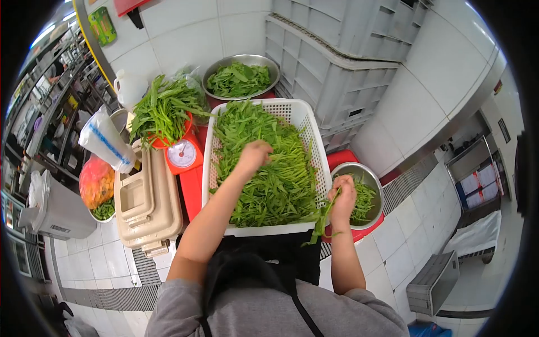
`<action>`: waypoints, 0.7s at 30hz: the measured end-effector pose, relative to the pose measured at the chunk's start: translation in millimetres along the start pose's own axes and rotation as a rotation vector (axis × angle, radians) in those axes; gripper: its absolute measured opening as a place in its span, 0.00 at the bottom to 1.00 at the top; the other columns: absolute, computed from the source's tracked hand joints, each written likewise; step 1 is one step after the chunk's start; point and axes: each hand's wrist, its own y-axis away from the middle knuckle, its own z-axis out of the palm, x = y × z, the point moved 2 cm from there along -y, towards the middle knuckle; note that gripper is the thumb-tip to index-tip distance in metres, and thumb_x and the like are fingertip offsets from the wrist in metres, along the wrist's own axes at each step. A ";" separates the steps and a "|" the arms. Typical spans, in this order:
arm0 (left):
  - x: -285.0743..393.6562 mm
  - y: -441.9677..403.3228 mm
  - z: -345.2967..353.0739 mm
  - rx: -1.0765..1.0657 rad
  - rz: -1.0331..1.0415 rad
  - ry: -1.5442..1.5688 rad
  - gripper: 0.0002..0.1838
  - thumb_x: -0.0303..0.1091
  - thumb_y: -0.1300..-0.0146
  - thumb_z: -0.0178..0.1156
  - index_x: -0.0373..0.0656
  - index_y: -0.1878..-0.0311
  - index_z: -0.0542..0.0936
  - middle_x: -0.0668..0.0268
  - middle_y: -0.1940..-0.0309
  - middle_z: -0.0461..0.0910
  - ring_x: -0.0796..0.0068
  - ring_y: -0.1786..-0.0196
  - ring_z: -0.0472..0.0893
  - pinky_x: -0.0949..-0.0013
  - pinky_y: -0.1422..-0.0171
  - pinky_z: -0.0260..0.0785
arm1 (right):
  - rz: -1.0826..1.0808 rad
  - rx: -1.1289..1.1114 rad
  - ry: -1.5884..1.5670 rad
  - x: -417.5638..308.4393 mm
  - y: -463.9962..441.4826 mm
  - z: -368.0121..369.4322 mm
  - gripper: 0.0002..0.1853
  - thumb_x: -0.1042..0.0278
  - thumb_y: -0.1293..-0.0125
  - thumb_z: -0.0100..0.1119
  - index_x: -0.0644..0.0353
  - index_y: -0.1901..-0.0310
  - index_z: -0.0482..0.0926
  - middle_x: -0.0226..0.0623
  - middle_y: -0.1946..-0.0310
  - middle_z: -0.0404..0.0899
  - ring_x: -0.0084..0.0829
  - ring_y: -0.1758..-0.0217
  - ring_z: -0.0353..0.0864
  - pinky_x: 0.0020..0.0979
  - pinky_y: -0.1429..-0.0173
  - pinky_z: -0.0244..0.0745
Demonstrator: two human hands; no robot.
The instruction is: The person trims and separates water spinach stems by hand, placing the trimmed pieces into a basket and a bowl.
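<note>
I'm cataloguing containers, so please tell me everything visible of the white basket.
The white basket looks like plastic: roughly rectangular, open-topped, with rounded corners, a smooth rim and walls pierced by many small holes. It stands upright between a red dial scale and a steel bowl, heaped with leafy greens that hide its floor. The left hand is at the greens inside; the right hand is by its right side, contact unclear.

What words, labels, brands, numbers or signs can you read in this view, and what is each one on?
No text can be read with certainty.
Scale dial: markings too small to read.
Green packet on the wall: print too small and blurred.
Grey bin: a small dark label, unreadable.
Clear plastic sleeve: blue stripe markings, no legible words.
White basket: no lettering visible.
</note>
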 end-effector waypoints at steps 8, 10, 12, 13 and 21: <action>-3.9 -18.0 90.1 -0.135 0.425 -1.135 0.18 0.45 0.53 0.62 0.45 0.61 0.80 0.56 0.66 0.78 0.56 0.61 0.78 0.58 0.54 0.71 | 0.037 0.067 0.284 9.4 1.6 17.5 0.19 0.58 0.36 0.52 0.56 0.83 0.66 0.22 0.90 0.61 0.13 0.86 0.56 0.18 0.81 0.49; -7.2 -29.4 88.8 -0.120 0.389 -1.134 0.18 0.45 0.53 0.61 0.47 0.60 0.80 0.56 0.65 0.77 0.57 0.60 0.78 0.58 0.54 0.71 | 0.030 0.029 0.319 13.0 1.9 16.5 0.19 0.58 0.37 0.54 0.56 0.84 0.66 0.23 0.90 0.63 0.13 0.87 0.57 0.18 0.82 0.49; -8.3 -32.4 82.8 -0.140 0.476 -1.157 0.16 0.44 0.52 0.60 0.49 0.60 0.80 0.57 0.65 0.77 0.58 0.60 0.77 0.58 0.55 0.71 | 0.055 -0.025 0.301 16.6 3.5 18.7 0.19 0.58 0.38 0.55 0.56 0.84 0.66 0.24 0.90 0.64 0.14 0.88 0.58 0.19 0.82 0.50; -8.0 -30.3 78.7 -0.152 0.516 -1.172 0.15 0.44 0.51 0.59 0.50 0.60 0.80 0.58 0.64 0.76 0.58 0.60 0.77 0.59 0.55 0.71 | 0.071 -0.057 0.353 17.1 3.7 19.1 0.20 0.59 0.39 0.56 0.57 0.84 0.66 0.24 0.90 0.64 0.14 0.88 0.60 0.19 0.82 0.52; 3.1 -13.1 78.4 -0.130 0.684 -1.013 0.09 0.41 0.50 0.60 0.49 0.67 0.82 0.61 0.69 0.76 0.61 0.66 0.77 0.61 0.61 0.71 | 0.091 -0.131 0.370 33.8 6.8 21.8 0.18 0.58 0.36 0.51 0.56 0.81 0.68 0.22 0.88 0.63 0.13 0.86 0.56 0.17 0.82 0.49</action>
